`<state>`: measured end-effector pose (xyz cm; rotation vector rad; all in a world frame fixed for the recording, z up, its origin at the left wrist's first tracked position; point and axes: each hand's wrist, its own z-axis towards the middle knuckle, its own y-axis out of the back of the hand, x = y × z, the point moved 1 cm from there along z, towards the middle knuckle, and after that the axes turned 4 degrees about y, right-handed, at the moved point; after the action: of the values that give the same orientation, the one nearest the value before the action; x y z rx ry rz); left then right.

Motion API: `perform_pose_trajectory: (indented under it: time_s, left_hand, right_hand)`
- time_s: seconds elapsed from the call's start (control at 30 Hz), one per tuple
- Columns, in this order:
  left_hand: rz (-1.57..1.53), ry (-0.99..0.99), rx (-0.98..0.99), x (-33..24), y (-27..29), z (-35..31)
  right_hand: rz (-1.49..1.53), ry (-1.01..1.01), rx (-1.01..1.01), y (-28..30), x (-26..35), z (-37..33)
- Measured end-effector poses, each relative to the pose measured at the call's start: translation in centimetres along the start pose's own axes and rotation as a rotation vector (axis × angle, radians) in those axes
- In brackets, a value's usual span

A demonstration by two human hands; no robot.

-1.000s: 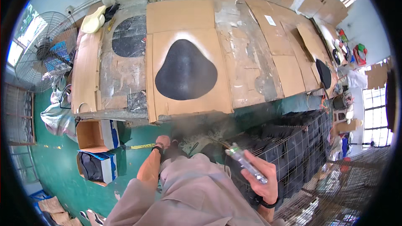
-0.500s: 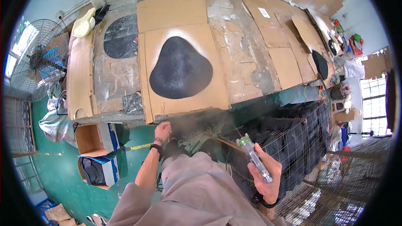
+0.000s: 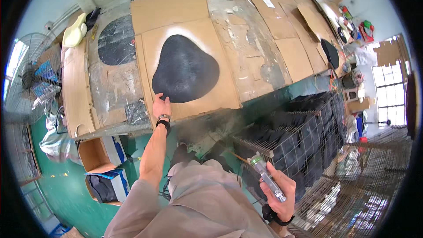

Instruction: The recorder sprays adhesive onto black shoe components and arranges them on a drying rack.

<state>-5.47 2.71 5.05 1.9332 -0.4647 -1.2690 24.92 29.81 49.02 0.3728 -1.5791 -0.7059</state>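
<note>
A black, rounded three-lobed flat piece point(image 3: 187, 68) lies on a cardboard sheet point(image 3: 172, 6) on the table, with white overspray along its upper edges. My left hand point(image 3: 161, 105) reaches over the table's front edge to the piece's lower left rim. Its thumb and forefinger are apart, the fingertips at or just beside that rim; I cannot tell whether they touch it. My right hand point(image 3: 282, 185) is wrapped round a silver spray gun point(image 3: 269, 178) with a green ring near its front end, held low to the right of my lap.
A wire rack point(image 3: 304, 136) packed with black pieces stands below the table at right. Another black patch point(image 3: 116, 42) lies on the table at left, near a pale yellow form point(image 3: 75, 31). At far left is a fan point(image 3: 33, 77); open boxes point(image 3: 105, 185) sit on the green floor.
My left hand has moved forward and up from below the table edge to the black piece's rim. My right hand still holds the spray gun, slightly lower. The view has turned a little.
</note>
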Motion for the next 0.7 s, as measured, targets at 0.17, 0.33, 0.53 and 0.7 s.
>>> perform_pose_trajectory:
  time_s: [0.17, 0.33, 0.53, 0.7]
  left_hand:
    - [-0.001, -0.041, 0.021, 0.4, 0.3, 0.5]
    - [0.016, -0.121, 0.007, -1.2, 1.7, 0.5]
    - [-0.336, -0.113, -0.077, -4.5, 1.8, 0.1]
    - [-1.249, 0.509, 0.078, -4.8, -3.2, 3.1]
  right_hand:
    - [0.028, -0.145, 0.037, -3.0, 0.1, -1.8]
    - [0.042, -0.173, -0.035, -6.0, -1.1, -2.3]
    - [0.046, -0.164, -0.026, -4.4, -3.5, -3.1]
    - [0.034, -0.199, -0.084, -2.4, -5.5, -5.2]
